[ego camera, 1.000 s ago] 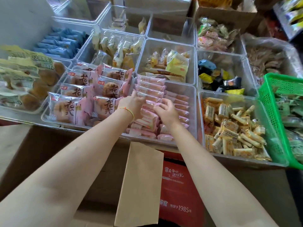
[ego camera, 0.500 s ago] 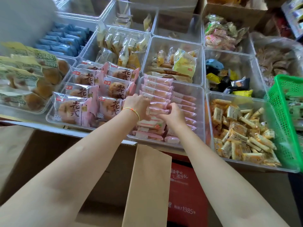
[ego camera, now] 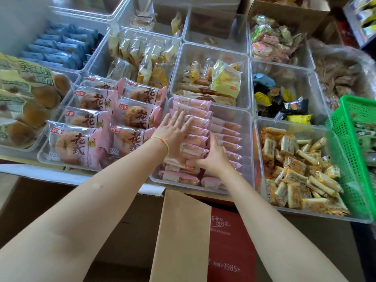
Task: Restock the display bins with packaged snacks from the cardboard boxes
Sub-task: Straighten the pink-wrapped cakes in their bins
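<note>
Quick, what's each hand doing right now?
Left hand: open, fingers flat on the pink snack packs.
Right hand: fingers hidden among those packs; cannot tell.
</note>
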The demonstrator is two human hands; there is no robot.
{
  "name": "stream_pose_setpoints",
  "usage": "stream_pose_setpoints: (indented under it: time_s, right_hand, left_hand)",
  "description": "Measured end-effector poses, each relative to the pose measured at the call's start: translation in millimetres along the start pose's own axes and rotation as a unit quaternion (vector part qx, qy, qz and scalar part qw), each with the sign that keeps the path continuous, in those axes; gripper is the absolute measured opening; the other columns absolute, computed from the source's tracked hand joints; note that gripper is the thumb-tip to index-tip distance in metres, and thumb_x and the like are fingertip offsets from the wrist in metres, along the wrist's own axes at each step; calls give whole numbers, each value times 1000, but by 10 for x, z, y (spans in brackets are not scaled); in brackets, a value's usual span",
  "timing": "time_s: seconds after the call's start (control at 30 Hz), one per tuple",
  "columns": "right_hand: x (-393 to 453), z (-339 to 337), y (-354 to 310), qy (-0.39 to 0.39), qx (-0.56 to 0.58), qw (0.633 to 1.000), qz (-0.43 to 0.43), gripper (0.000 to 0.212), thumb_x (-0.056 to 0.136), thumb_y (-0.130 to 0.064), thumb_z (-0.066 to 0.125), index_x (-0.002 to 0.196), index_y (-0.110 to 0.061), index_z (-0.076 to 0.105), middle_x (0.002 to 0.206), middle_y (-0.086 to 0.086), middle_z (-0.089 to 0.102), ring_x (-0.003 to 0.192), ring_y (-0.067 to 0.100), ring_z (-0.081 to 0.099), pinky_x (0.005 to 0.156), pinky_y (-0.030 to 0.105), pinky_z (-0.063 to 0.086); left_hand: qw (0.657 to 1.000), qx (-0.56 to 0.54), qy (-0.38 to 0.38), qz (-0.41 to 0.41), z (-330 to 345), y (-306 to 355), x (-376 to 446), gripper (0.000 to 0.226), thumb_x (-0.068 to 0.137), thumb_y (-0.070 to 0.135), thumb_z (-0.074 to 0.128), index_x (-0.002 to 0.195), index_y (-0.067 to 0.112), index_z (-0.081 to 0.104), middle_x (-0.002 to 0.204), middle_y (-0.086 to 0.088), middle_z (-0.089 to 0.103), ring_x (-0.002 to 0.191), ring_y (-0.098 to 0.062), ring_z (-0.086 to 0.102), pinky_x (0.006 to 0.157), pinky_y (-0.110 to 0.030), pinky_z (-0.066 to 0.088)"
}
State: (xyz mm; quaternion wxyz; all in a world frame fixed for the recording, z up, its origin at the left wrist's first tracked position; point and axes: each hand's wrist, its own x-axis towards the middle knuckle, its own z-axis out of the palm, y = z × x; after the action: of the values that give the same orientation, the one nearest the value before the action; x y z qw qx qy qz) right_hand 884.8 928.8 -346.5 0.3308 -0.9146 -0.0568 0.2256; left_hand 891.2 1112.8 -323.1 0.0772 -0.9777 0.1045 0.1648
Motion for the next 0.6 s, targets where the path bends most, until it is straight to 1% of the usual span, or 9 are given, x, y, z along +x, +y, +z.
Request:
stream_pose_setpoints:
  time_s: [0.07, 0.17, 0.2, 0.3, 0.33, 0.43, 0.47, 0.53, 0.6]
  right_hand:
    - [-6, 28, 8, -2, -30, 999, -16, 140, 56, -63, 88, 160, -22, 3, 167, -2, 9, 153, 24, 5, 124, 49, 6]
    - [9, 71, 67, -7, -68, 997, -33, 144, 54, -69, 85, 160, -19, 1, 167, 0, 3, 153, 20, -1, 123, 44, -7]
    - [6, 94, 95, -4, -82, 996, -37, 144, 53, -70, 84, 160, -18, 1, 167, 1, 3, 154, 18, -2, 123, 43, -7]
    - [52, 157, 80, 21, -119, 992, -45, 147, 51, -74, 82, 159, -15, 3, 167, 4, 5, 154, 19, 0, 124, 46, -4]
    - [97, 159, 33, 24, -126, 991, -45, 148, 50, -74, 82, 159, -14, 1, 167, 5, 5, 154, 19, 0, 124, 47, -3]
    - [228, 52, -168, 13, -150, 988, -45, 156, 50, -71, 84, 156, -16, -16, 167, 5, -4, 154, 18, -4, 123, 46, -6]
    - [263, 1, -213, 4, -163, 985, -50, 157, 51, -70, 84, 156, -16, -20, 167, 5, -5, 154, 18, -4, 123, 46, -7]
    - [305, -66, -236, -9, -175, 983, -62, 155, 54, -65, 86, 155, -18, -22, 167, 4, -5, 154, 17, -3, 123, 46, -6]
    - [354, -89, -202, -15, -173, 983, -61, 152, 57, -60, 87, 155, -20, -21, 167, 3, -3, 154, 16, -1, 123, 47, -5]
  left_hand:
    - [1000, -7, -1, -2, 28, -21, -6, 147, 57, 88, 61, 150, 16, -27, 161, -18, -19, 149, -34, -17, 122, -49, -5]
    - [999, -35, 1, -9, 70, -64, -12, 143, 61, 86, 61, 150, 19, -28, 162, -18, -17, 150, -32, -15, 122, -47, -5]
    - [999, -42, 2, -9, 76, -77, -6, 141, 62, 85, 61, 150, 20, -28, 162, -17, -16, 150, -31, -15, 122, -47, -5]
    - [999, -46, 1, -5, 69, -87, 4, 138, 66, 80, 64, 151, 20, -26, 162, -18, -16, 150, -32, -14, 122, -46, -5]
    - [999, -40, 1, -3, 65, -82, 1, 137, 67, 77, 65, 151, 19, -26, 162, -19, -16, 150, -33, -13, 122, -46, -5]
    - [1000, -6, 3, -10, 57, -57, -31, 137, 68, 71, 67, 150, 18, -29, 160, -24, -15, 149, -39, -9, 122, -51, 0]
    - [1000, 0, 4, -16, 57, -50, -38, 140, 66, 72, 69, 150, 18, -29, 159, -25, -16, 149, -42, -8, 121, -53, 2]
    - [1000, 0, 4, -20, 58, -25, -44, 144, 62, 79, 67, 150, 18, -29, 159, -25, -18, 148, -46, -7, 121, -56, 2]
    - [1000, -13, 9, -22, 62, 8, -32, 139, 63, 89, 54, 150, 18, -27, 159, -25, -18, 147, -47, -7, 120, -57, 0]
